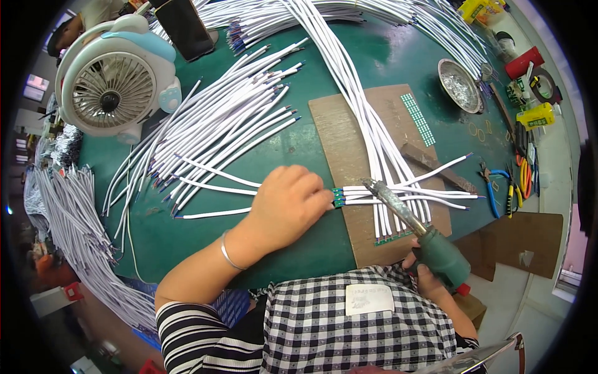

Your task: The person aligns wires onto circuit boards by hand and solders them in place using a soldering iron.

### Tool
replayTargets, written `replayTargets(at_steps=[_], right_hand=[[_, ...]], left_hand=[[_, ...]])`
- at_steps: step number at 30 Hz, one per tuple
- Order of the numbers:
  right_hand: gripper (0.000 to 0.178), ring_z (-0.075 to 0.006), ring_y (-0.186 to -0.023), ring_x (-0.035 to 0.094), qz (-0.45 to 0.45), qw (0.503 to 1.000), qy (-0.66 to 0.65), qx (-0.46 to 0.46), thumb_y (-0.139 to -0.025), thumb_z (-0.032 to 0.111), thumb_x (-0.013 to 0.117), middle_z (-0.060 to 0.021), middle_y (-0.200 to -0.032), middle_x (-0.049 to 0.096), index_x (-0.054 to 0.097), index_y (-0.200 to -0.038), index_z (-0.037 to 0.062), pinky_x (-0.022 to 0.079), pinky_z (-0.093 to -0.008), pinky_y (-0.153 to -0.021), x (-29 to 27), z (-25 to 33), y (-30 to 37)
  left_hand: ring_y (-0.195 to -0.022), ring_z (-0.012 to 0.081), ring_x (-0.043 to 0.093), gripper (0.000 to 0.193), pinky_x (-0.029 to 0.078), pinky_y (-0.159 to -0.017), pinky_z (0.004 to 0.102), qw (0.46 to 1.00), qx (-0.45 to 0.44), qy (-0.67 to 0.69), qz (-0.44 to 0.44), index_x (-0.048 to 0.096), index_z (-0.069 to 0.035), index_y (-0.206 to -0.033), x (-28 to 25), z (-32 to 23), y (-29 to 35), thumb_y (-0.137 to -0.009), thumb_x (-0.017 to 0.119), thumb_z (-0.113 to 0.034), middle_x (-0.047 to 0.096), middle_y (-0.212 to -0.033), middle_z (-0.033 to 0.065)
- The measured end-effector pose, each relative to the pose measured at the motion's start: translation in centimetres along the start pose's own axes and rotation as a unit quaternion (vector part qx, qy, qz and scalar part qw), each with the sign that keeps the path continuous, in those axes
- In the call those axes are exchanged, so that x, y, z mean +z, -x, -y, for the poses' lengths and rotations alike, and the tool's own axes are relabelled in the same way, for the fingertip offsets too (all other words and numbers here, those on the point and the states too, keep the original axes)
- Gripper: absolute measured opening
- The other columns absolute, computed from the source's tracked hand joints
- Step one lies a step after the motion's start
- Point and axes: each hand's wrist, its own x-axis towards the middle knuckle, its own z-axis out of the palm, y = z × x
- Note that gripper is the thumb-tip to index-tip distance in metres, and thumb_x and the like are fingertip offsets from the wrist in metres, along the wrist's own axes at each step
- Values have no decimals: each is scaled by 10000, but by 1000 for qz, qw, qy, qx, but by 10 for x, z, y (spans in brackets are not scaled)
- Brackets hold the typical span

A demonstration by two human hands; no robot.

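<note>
My left hand (289, 202) is closed on several white cables (218, 214), whose ends stick out on its left. Just right of its fingertips is a small green circuit board (338, 198), with more white cables running off to the right. My right hand (428, 280) grips a soldering gun (445, 255) with a green body. Its metal tip (374, 186) points up and left, over the cables right of the small board. Beneath, a long bundle of white cables (358, 100) crosses the brown board (336, 137) down to a green circuit strip (398, 235).
Loose white cables (230, 112) lie in a pile on the green table, beside a fan (112, 87) and a phone (184, 28). A metal bowl (460, 86), a perforated green panel (417, 119), a dark bar (439, 168) and pliers (492, 190) are on the right.
</note>
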Motion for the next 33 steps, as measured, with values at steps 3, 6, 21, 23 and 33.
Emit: replayTargets(at_steps=[3, 6, 21, 23, 33], right_hand=[[565, -125, -710, 553, -5, 998, -47, 38, -870, 449, 558, -46, -774, 590, 479, -1227, 18, 436, -270, -688, 0, 1, 1], [533, -129, -706, 560, -31, 995, -92, 26, -868, 395, 571, -59, -801, 594, 488, -1208, -6, 442, -265, -665, 3, 5, -1], [383, -132, -733, 582, -10, 990, -138, 39, -883, 209, 550, -67, -933, 599, 524, -1202, -2, 463, -267, -678, 4, 10, 2], [381, -131, -730, 582, -10, 989, -142, 37, -882, 215, 551, -63, -919, 600, 529, -1199, 3, 459, -262, -668, 4, 10, 0], [466, -162, -737, 594, -37, 984, -163, 57, -862, 298, 571, -110, -937, 605, 499, -1190, -24, 477, -283, -669, 9, 22, -8]], left_hand=[[-725, 242, 541, 105, 437, -636, 363, 998, -51, -3, -40, 623, -58, -801, -9, 26, -10, -714, 670, -94, 549, -767, 63], [-740, 288, 549, 95, 446, -663, 371, 982, -167, -34, -85, 624, -29, -795, -3, 62, -21, -743, 670, -94, 564, -794, 102], [-586, 211, 526, 332, 436, -489, 331, 997, -19, 58, 50, 636, -108, -999, -24, -11, -8, -680, 624, -17, 467, -691, 46], [-563, 201, 507, 383, 424, -476, 327, 995, 1, 63, 78, 643, -100, -1015, -22, -20, 1, -643, 629, -9, 456, -671, 39], [-547, 194, 527, 299, 441, -474, 314, 991, -77, 83, 77, 618, -89, -959, -3, -29, 18, -669, 628, -18, 460, -667, 39]])
